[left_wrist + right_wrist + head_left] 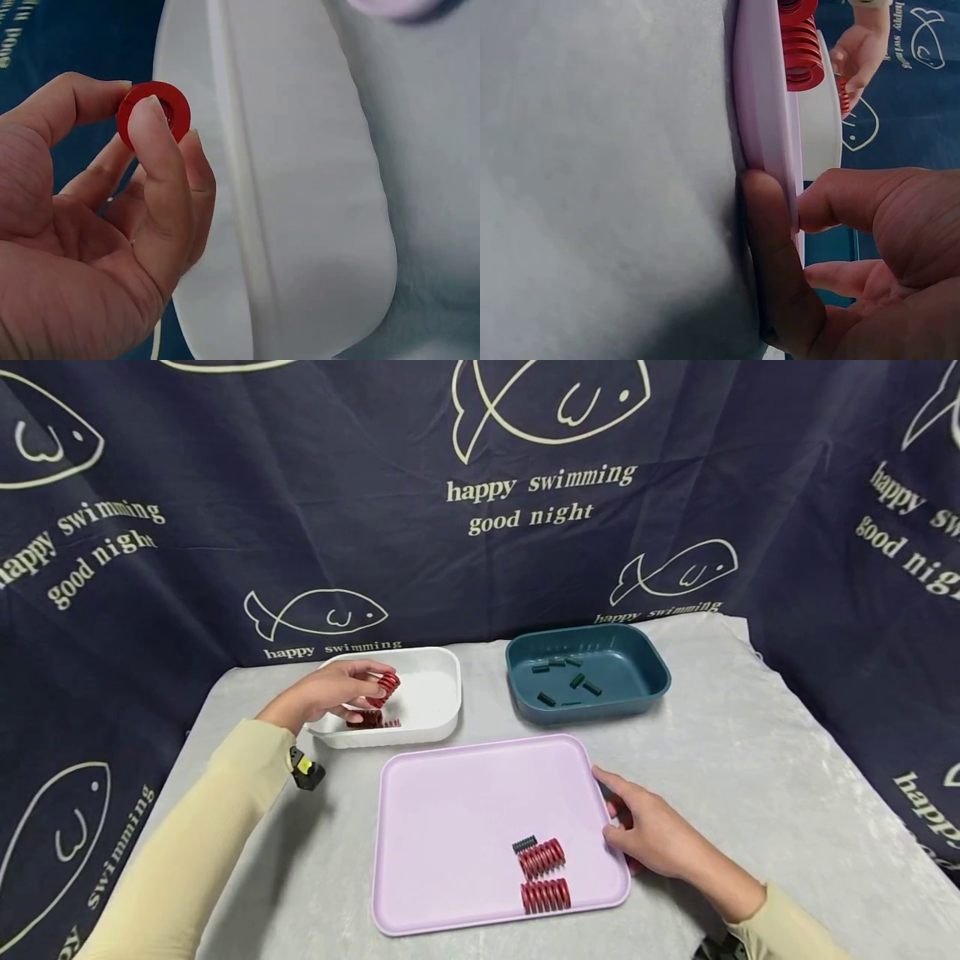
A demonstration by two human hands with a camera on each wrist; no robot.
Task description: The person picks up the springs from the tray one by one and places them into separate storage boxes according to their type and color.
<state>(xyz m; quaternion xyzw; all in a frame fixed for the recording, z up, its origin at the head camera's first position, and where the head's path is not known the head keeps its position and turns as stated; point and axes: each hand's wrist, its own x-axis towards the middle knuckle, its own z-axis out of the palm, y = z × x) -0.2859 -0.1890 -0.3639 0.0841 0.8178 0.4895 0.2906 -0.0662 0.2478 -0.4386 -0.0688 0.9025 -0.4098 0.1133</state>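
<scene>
My left hand (333, 691) pinches a red coil spring (383, 689) between thumb and fingers, over the white container (442, 693). In the left wrist view the spring's round end (180, 105) faces the camera, partly covered by a finger. More red springs (366, 719) lie inside that container below the hand. At the right edge of the lilac tray (450, 827), my right hand (652, 827) grips the rim, one finger against its outer side. Two large red springs (546, 896) and a small dark spring (524, 843) lie at the tray's lower right.
A teal container (637, 693) with several small dark green springs (577, 681) stands at the back right, beyond the tray. Pale cloth (750, 777) covers the table. A dark blue curtain (420, 552) with fish prints hangs behind and on both sides.
</scene>
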